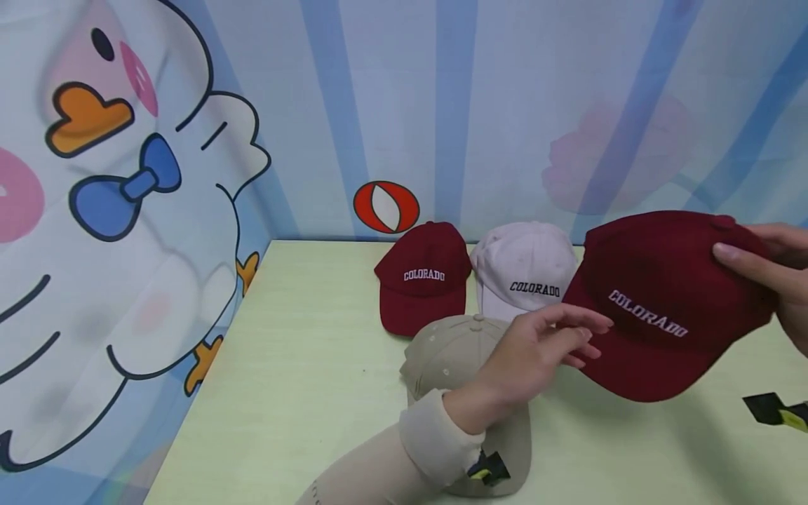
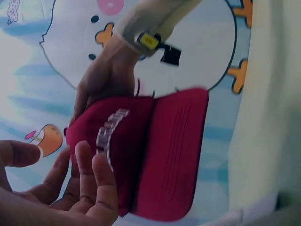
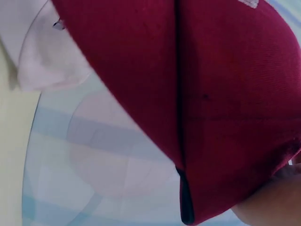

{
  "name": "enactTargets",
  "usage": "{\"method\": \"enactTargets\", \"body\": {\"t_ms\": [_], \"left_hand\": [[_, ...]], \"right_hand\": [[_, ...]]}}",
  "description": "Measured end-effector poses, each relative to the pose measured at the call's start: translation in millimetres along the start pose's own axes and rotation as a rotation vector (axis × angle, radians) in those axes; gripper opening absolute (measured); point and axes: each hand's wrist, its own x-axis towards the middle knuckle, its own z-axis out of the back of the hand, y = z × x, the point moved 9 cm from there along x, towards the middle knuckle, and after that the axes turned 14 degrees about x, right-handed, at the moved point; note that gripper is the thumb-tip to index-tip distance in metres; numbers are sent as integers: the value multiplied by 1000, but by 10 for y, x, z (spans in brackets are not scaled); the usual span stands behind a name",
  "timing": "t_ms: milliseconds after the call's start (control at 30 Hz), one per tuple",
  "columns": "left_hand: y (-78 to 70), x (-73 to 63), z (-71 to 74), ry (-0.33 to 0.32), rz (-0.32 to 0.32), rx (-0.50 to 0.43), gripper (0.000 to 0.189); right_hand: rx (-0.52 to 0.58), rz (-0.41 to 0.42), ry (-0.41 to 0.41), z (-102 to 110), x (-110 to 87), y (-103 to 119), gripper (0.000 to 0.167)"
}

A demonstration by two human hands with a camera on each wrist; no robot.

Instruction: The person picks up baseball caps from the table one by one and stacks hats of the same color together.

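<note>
In the head view my right hand grips a dark red baseball cap by the back of its crown, thumb on the outside. The cap hangs above the table at the right, its white "COLORADO" lettering facing me and its brim pointing down. My left hand hovers beside the brim with loosely bent fingers and nothing in them; the left wrist view shows these fingers in front of the crown. Under my left forearm lies a beige cap, partly hidden by the sleeve.
Another dark red cap and a white cap sit side by side at the back of the pale yellow table. Behind them hangs a striped blue cloth backdrop, with a cartoon bird on the left.
</note>
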Motion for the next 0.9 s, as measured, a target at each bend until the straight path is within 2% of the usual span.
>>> {"method": "enactTargets", "body": {"t_ms": [133, 267, 467, 667, 767, 900], "left_hand": [[-131, 17, 294, -49, -31, 85, 29], [-240, 49, 592, -125, -65, 172, 29], [-369, 85, 933, -203, -119, 351, 33], [-408, 132, 1117, -203, -151, 403, 40], [-433, 131, 1196, -193, -143, 463, 42], [-470, 99, 1332, -181, -98, 564, 41]], "right_hand": [[258, 46, 77, -204, 25, 128, 34], [412, 39, 162, -396, 63, 187, 34], [419, -64, 220, -678, 103, 222, 27], [406, -151, 338, -1083, 163, 287, 24], [332, -170, 402, -1293, 196, 336, 23], [195, -165, 459, -1535, 249, 407, 23]]}}
